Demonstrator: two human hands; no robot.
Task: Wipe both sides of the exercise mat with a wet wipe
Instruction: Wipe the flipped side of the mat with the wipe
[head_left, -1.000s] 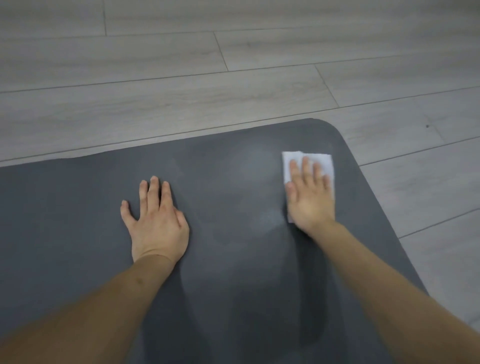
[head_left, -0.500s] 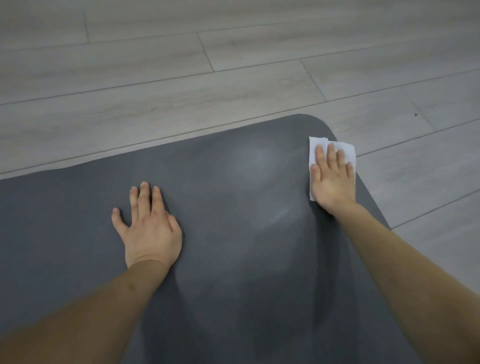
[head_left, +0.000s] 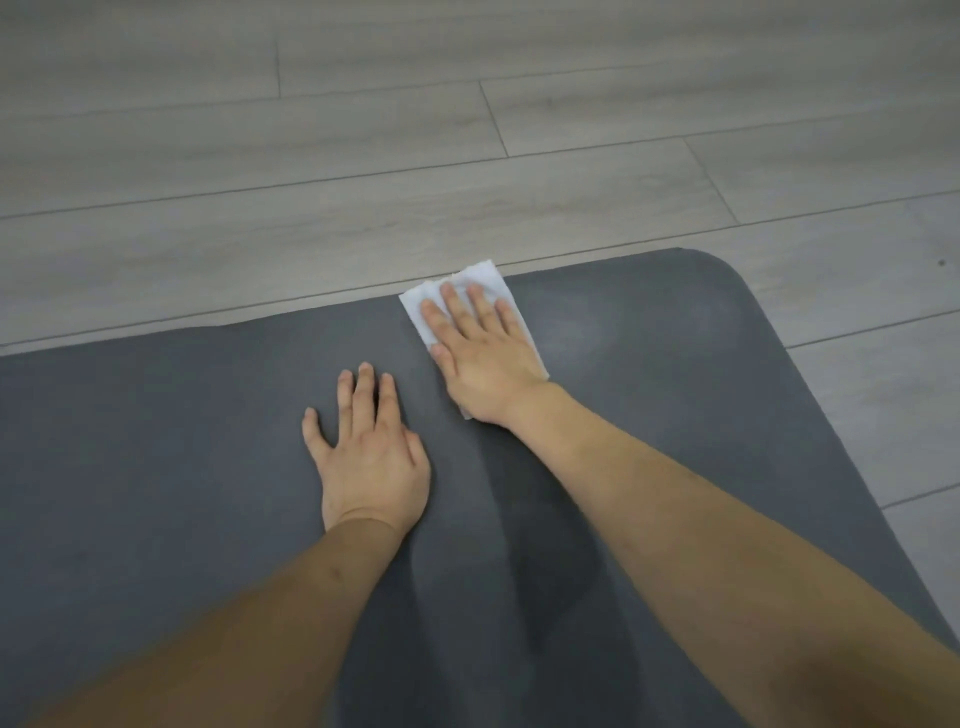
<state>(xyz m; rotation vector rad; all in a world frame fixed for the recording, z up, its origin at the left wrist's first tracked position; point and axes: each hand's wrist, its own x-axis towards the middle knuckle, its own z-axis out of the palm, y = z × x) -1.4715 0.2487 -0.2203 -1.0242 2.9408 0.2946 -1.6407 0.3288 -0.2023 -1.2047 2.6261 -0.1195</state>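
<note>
Pressing wet wipe flat under open right hand at exercise mat far edge; left hand splayed, empty.

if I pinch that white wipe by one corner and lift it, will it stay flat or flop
Likely flop: the wet wipe looks thin and crumpled at its far edge. It may cling slightly to the mat, being pressed flat under the right hand. Probably very light.

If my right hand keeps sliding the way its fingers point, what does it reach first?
The right hand would cross the mat's far edge almost at once, pushing the wipe onto bare floor. Nothing else appears to lie ahead.
</note>
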